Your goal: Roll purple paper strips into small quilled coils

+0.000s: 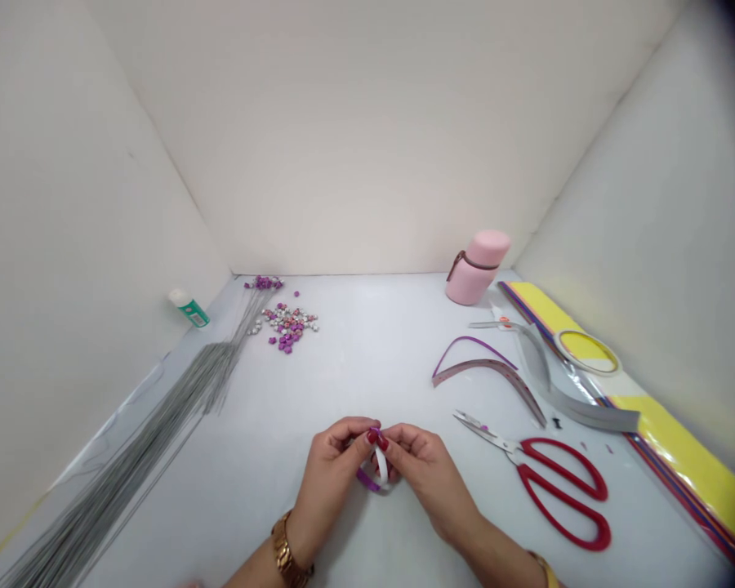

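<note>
Quick count: 2 hands, 1 strip in hand, 1 pr scissors (514,448), 1 pink flask (470,276), 1 glue stick (192,310), 1 tape roll (559,346). Another thin purple strip (465,339) lies loose on the R side. Star beads (289,333) = dozens, mostly piled far L, and the wires (189,396) are way too many to count tbh.

Left hand (338,461) + right hand (421,469) are nearly touching, thumbs & fingertips both pinched on the purple-and-white strip (382,467). It's btwn the hands, pinched at the top w/ the rest looping down below the fingertips, approx front & center of the table.

Materials etc: strip is thin, flat, ribbon-like, purple on one face, white on the other. Stars look puffy & shiny, purple/silver/pinkish. Wires are thin, grey, straight-ish, bundled. Scissors have metal blades + big red loop handles. Flask's smooth, rounded cap, dark strap. Yellow sheets (679,445) at far R are glossy, prob in clear plastic.
</note>
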Motion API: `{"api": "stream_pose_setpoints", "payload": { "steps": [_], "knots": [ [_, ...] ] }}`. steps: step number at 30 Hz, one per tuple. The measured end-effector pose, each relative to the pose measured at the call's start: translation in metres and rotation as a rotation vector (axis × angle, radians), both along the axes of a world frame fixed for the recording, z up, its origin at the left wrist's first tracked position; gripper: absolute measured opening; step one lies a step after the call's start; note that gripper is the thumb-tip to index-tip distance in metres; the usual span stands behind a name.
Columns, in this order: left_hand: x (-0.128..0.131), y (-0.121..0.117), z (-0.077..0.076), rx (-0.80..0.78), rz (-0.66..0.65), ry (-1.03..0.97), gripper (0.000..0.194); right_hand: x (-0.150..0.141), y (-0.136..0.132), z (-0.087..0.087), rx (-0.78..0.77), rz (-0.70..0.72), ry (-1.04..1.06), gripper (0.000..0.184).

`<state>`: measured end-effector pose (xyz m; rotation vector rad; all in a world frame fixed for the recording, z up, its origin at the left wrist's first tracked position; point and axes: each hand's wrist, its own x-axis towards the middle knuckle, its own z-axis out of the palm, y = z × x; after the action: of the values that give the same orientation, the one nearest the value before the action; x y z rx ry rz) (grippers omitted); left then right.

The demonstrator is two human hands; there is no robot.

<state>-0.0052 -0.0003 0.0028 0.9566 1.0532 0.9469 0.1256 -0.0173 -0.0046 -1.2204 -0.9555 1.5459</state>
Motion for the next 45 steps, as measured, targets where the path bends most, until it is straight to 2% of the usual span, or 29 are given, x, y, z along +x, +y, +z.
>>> {"api": "stream_pose_setpoints", "payload": {
  "steps": [5,11,16,24,27,32,34,37,41,45],
  "knots": [
    [0.001,0.0006,-0.0013,-0.035,0.014,-0.005,0.015,0.0015,0.0002,0.0004,0.039,0.024,-0.06,0.018],
    [-0.0015,0.0007,-0.0032,0.008,0.051,0.104,0.019,0.0025,-0.0023,0.0025,0.078,0.035,-0.166,0.021],
    [-0.0009,-0.0027,-0.0043,0.045,0.094,0.142,0.017,0.0008,-0.0022,0.0018,0.089,0.037,-0.152,0.022],
    [0.0024,-0.0031,-0.0032,0.025,0.156,0.164,0.013,-0.0019,-0.0013,0.0,0.004,0.047,-0.032,0.031],
    [0.0008,-0.0034,-0.0037,0.116,0.156,0.236,0.016,-0.0011,-0.0016,0.0031,-0.012,0.054,0.005,0.031],
    [-0.0042,-0.0053,-0.0046,0.42,0.056,0.449,0.01,-0.0003,-0.0011,0.0087,-0.013,0.028,0.002,0.032],
    [-0.0055,-0.0054,-0.0036,0.528,0.018,0.469,0.012,-0.0001,-0.0005,0.0086,-0.016,0.014,0.01,0.033],
    [-0.0061,-0.0047,-0.0013,0.607,-0.01,0.484,0.015,0.0002,0.0007,0.0065,-0.031,-0.002,0.042,0.031],
    [-0.0058,-0.004,-0.0013,0.582,-0.053,0.457,0.016,0.0009,0.0026,0.0046,-0.067,-0.047,0.103,0.03],
    [-0.004,-0.0049,-0.0057,0.407,-0.053,0.344,0.017,0.0014,0.0038,0.0059,-0.085,-0.052,0.108,0.027]
  ]
}}
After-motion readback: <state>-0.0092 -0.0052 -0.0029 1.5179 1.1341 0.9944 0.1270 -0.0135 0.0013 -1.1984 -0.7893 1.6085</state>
